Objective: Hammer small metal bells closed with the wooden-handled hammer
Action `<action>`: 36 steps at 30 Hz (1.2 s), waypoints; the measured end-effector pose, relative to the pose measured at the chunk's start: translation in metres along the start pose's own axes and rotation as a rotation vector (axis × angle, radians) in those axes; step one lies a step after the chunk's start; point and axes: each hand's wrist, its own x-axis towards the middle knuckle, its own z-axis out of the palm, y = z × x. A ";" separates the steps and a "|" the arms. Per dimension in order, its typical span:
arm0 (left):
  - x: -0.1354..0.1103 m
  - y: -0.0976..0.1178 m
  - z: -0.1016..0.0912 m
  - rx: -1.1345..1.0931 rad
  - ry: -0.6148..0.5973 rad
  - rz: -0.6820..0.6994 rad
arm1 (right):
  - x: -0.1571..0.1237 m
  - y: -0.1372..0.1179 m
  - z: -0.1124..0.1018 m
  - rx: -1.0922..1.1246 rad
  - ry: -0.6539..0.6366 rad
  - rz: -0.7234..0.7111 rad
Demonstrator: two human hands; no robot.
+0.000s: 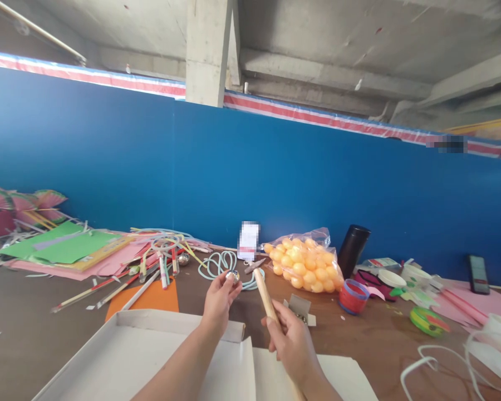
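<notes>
My left hand (217,303) is raised above a white cardboard tray (129,356) and pinches a small shiny metal ball (232,275) between thumb and fingertips. My right hand (290,345) is closed round the wooden handle of a small hammer (264,295). The hammer's metal head (254,265) points toward the ball and lies just right of it. Both forearms come up from the bottom edge.
On the brown table lie a bag of orange ping-pong balls (304,267), a black cup (353,249), a red tape roll (353,296), a coiled pale cord (221,263), a small open box (299,309), coloured paper sheets (67,248) and sticks at left. A blue wall (250,167) stands behind.
</notes>
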 end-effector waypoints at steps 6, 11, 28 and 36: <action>-0.003 0.004 -0.002 -0.164 -0.116 -0.078 | 0.007 0.025 -0.001 -0.250 -0.027 0.057; -0.007 0.006 -0.001 -0.191 -0.211 -0.146 | 0.006 0.026 0.002 -0.385 -0.047 0.044; -0.017 0.015 0.004 -0.186 -0.276 -0.254 | 0.005 0.019 0.002 -0.497 -0.038 0.017; -0.016 0.012 0.003 -0.169 -0.283 -0.253 | 0.006 0.020 0.001 -0.531 -0.018 0.010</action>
